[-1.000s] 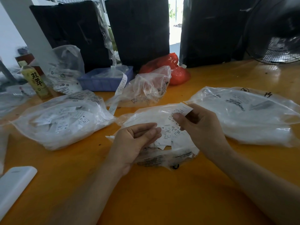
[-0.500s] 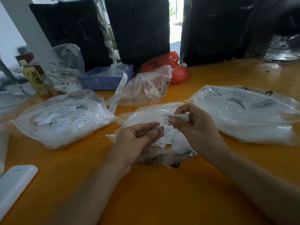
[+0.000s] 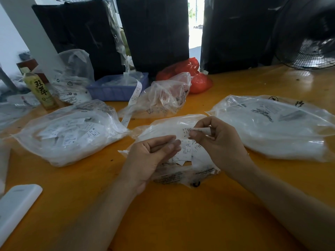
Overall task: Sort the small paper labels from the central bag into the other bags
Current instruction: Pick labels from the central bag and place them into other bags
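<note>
The central clear bag [image 3: 163,126] lies open on the orange table [image 3: 181,218], with small white printed labels [image 3: 197,156] spilling from its mouth. My left hand [image 3: 150,158] hovers over the bag's near side, thumb pressed to curled fingers, pinching the edge of a few labels [image 3: 185,150]. My right hand [image 3: 221,144] pinches a single label [image 3: 199,130] between thumb and forefinger, lifted just above the bag. A clear bag full of labels [image 3: 72,134] lies to the left. Another large clear bag [image 3: 272,124] lies to the right.
A crumpled clear bag [image 3: 163,98] sits behind the central one, with a red bag [image 3: 199,82] and a blue tray [image 3: 112,91] further back. A bottle [image 3: 39,91] stands far left, a white device [image 3: 16,203] lies near left, a fan [image 3: 308,42] back right.
My right hand has drawn the single label in and turned it flatter, closer to the left hand. The left hand has barely moved.
</note>
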A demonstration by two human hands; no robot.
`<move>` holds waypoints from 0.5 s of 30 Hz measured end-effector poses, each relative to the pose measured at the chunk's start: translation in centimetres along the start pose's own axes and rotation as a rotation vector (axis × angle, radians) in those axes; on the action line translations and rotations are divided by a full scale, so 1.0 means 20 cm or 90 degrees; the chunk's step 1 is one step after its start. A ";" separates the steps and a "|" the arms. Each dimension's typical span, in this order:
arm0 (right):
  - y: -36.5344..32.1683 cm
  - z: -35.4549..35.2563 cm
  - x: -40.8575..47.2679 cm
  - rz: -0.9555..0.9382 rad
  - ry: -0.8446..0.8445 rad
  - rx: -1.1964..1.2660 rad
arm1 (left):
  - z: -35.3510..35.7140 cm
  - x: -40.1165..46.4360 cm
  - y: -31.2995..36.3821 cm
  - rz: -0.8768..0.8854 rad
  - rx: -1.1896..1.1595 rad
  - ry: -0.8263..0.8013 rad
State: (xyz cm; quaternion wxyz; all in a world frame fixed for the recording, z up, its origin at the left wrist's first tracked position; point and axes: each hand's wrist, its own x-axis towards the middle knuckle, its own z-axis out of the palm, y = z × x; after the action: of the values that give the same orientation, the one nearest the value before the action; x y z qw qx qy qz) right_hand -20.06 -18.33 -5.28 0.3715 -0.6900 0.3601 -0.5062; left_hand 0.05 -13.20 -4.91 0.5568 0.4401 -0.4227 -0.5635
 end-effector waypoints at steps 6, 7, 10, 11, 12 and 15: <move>-0.01 0.02 -0.01 -0.002 -0.008 -0.012 | 0.00 0.00 0.00 -0.004 0.006 0.002; -0.01 0.02 -0.01 -0.004 -0.006 -0.005 | 0.00 0.00 0.00 -0.004 0.003 0.004; -0.01 0.01 -0.01 -0.013 0.002 0.011 | 0.00 0.00 0.00 -0.004 0.003 0.003; -0.01 0.01 -0.01 -0.012 0.000 0.012 | 0.00 0.00 0.00 -0.003 0.007 0.003; -0.01 0.01 -0.01 -0.009 -0.004 0.007 | 0.00 0.00 0.00 -0.001 0.011 0.004; 0.00 0.02 -0.01 -0.008 -0.006 -0.027 | 0.00 0.00 0.00 0.002 0.010 0.005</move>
State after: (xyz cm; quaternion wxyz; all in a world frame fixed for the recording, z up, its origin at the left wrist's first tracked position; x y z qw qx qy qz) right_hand -19.75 -18.09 -5.49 0.3551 -0.7026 0.3644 -0.4975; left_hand 0.13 -13.24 -4.89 0.5558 0.4465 -0.4254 -0.5575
